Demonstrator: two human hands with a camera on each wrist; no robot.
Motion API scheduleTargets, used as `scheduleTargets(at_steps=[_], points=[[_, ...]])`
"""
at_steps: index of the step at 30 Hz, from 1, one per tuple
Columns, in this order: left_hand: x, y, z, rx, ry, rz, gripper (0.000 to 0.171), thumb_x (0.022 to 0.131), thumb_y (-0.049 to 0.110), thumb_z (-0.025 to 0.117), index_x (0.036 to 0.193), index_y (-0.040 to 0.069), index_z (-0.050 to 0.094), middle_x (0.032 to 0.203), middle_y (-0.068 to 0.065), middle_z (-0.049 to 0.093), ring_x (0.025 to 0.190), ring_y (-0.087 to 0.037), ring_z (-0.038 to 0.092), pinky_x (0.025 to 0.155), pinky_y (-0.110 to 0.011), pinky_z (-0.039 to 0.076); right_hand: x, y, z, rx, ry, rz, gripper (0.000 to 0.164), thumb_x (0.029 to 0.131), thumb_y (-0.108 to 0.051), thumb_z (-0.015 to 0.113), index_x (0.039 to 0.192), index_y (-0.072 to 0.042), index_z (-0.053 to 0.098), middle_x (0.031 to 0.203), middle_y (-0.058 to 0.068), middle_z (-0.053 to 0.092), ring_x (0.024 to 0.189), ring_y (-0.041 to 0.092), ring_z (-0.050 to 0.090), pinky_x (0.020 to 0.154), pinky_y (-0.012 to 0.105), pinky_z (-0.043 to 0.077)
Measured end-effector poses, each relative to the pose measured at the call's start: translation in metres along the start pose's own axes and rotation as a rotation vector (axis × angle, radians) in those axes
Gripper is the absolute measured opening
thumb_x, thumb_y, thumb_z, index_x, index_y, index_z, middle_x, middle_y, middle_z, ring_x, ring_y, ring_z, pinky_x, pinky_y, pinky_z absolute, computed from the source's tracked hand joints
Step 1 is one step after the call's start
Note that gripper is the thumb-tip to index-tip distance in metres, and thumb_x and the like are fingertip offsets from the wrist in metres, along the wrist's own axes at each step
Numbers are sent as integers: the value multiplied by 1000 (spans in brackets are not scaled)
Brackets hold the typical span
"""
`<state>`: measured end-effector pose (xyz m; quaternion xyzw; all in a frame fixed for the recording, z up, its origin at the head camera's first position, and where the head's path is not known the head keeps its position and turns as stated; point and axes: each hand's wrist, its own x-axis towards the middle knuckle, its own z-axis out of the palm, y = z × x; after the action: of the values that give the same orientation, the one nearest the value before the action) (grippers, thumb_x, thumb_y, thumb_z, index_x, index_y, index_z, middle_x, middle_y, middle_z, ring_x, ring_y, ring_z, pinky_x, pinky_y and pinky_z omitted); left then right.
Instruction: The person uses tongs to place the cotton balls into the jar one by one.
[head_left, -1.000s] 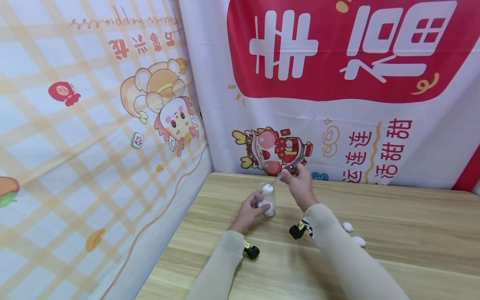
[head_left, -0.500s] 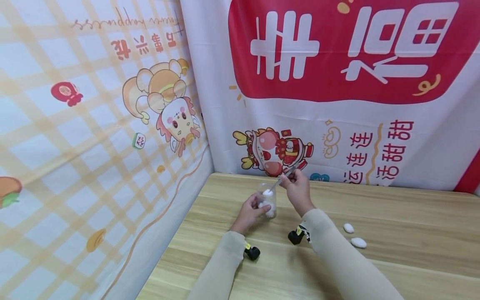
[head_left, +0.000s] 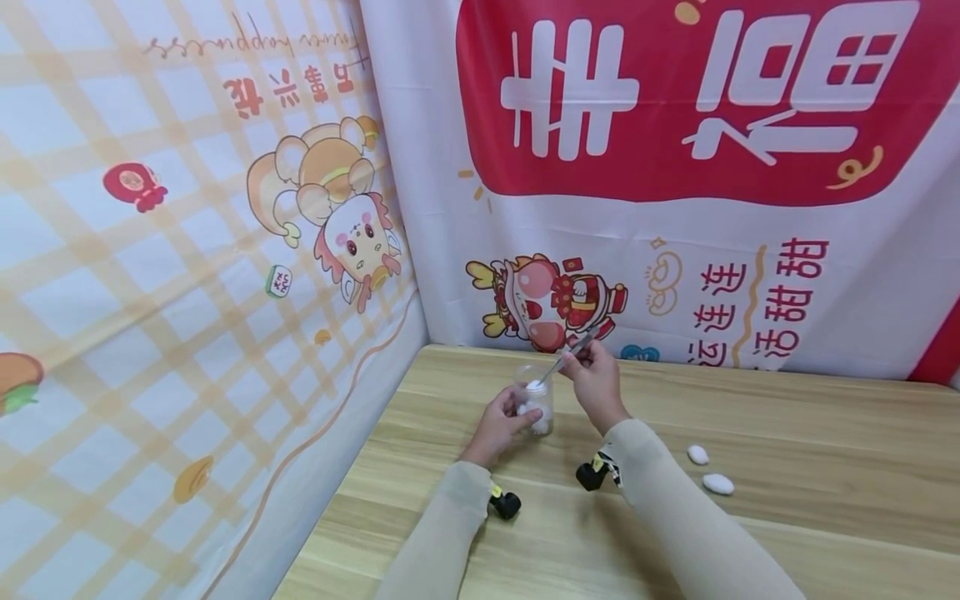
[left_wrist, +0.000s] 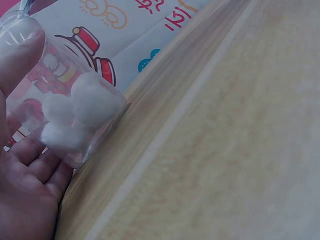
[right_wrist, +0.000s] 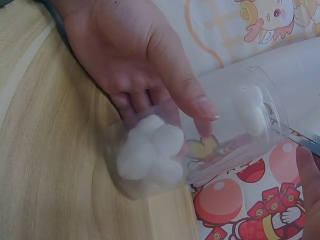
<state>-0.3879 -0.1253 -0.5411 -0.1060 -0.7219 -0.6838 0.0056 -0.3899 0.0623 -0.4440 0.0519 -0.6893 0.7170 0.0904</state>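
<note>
My left hand (head_left: 501,423) grips a clear plastic jar (right_wrist: 215,82) around its side, the thumb across the front. Several white cotton balls (right_wrist: 150,152) lie at the bottom of the jar, also visible in the left wrist view. Higher up, just inside the mouth, is one more cotton ball (right_wrist: 248,111). Metal tweezers (head_left: 555,367) slant down into the mouth, their tips at that upper ball; whether they still pinch it I cannot tell. My right hand (head_left: 597,385) holds the tweezers between thumb and fingers, above and right of the jar.
Two loose cotton balls, one smaller (head_left: 698,455) and one larger (head_left: 718,484), rest on the wooden table (head_left: 825,467) beside my right forearm. Printed cloth walls (head_left: 420,208) stand along the table's left and back edges.
The tweezers and the upper cotton ball have gone down a little, from the jar's mouth to inside it. My left hand keeps its grip on the jar.
</note>
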Motion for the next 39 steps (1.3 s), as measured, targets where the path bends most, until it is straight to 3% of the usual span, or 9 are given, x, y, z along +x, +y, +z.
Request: scheduleTargets(at_steps=[10,18,25,30,39], points=[[0,0,-1,-11,-8,-11,60,80,25,81,135,21,55,129,-1,61,120,-18,55,102,-36,44,-3,-2,-2,-8,-14,-16,19,97,-8,59,114,-4,54,110,15,57,104,26,61,80,26,56],[2,-1,0,-25,-10,28,64,83,19,79,139,5,50,139,-10,54,127,-23,49,105,-37,40,-6,-8,-12,-24,3,-41,25,99,-14,59,121,-6,53,117,16,57,106,23,61,82,25,55],[3,-5,1,-10,-15,7,73,80,23,81,142,5,46,141,-12,51,127,-21,49,105,-36,40,-9,-11,-24,21,40,-71,23,97,-10,60,117,-2,52,113,16,56,104,26,62,82,26,55],[3,-5,0,-10,-13,21,65,81,23,80,135,2,52,147,-11,45,131,-22,46,108,-38,37,-14,-7,-38,46,51,-72,25,97,-10,60,118,-1,50,114,17,55,105,26,62,84,26,55],[5,-5,-1,-20,-20,-2,70,83,21,78,143,8,46,144,-11,49,130,-22,46,108,-39,37,-26,0,-58,102,72,-70,28,96,-6,60,121,2,49,114,21,55,101,21,64,86,28,54]])
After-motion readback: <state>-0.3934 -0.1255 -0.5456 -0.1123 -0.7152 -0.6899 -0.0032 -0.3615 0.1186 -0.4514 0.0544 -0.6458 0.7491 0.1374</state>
